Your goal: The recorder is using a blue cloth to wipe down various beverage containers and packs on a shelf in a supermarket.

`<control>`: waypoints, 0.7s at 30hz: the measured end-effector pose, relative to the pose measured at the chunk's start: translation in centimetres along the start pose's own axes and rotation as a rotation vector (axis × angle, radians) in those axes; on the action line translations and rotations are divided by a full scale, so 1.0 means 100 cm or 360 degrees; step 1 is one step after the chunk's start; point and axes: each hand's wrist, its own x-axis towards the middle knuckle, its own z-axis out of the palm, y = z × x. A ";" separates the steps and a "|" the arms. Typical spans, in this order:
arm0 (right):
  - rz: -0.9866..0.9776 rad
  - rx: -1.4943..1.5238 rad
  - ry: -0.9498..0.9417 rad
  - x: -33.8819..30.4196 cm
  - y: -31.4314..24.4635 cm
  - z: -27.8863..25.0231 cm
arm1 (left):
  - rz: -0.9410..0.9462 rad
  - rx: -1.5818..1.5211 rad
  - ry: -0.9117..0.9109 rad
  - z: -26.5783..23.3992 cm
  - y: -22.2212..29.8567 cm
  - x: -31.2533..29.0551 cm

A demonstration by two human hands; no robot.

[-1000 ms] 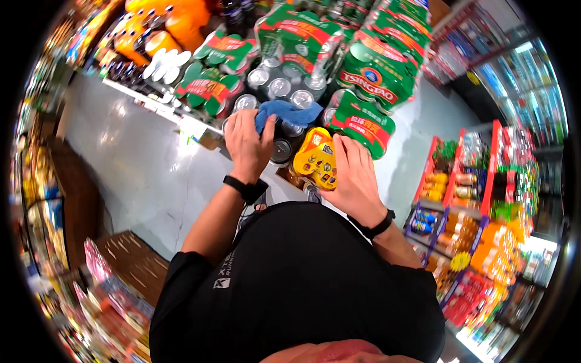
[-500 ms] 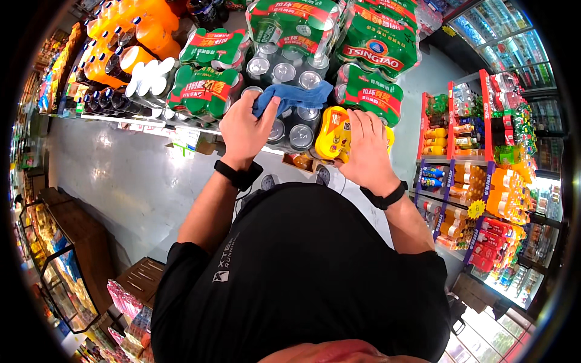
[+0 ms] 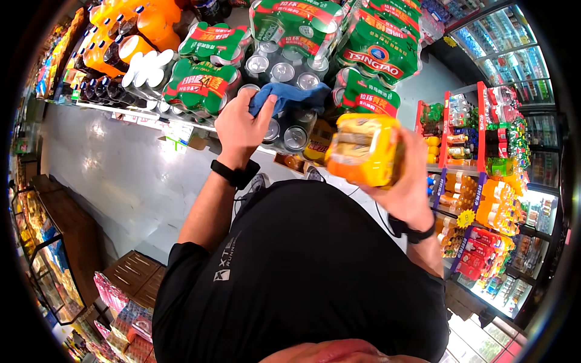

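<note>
My left hand (image 3: 240, 128) is closed on a blue cloth (image 3: 294, 97), which lies across the tops of a shrink-wrapped pack of dark cans (image 3: 270, 129). My right hand (image 3: 407, 175) grips a yellow wrapped pack (image 3: 363, 151) by its right side and lifts it in front of the stack, tilted so one face turns up toward me. Behind and below it, part of another yellow pack (image 3: 319, 142) shows next to the cans. The fingers of my right hand are partly hidden by the pack it holds.
Green and red can packs (image 3: 203, 86) are stacked around the cans, with a tall green pile (image 3: 378, 51) at the far right. Orange bottles (image 3: 158, 24) stand at the far left. A drink rack (image 3: 463, 157) is on the right, a brown cabinet (image 3: 69, 224) on the left.
My right hand has lifted the yellow pack off the stack, toward me and to the right, and tilted it. My left hand stays on the cloth, nearly unmoved.
</note>
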 end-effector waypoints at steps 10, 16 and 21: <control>-0.0314 -0.0463 0.0174 0.100 0.020 -0.054 | 0.0054 -0.0013 0.0044 0.009 -0.001 0.003; -0.0254 -0.0550 0.0180 0.135 0.061 -0.003 | -0.0042 -0.0101 -0.0046 0.007 -0.002 0.005; -0.0197 -0.0544 0.0079 0.142 0.065 0.013 | -0.0452 -0.1029 -0.0256 -0.005 -0.017 0.005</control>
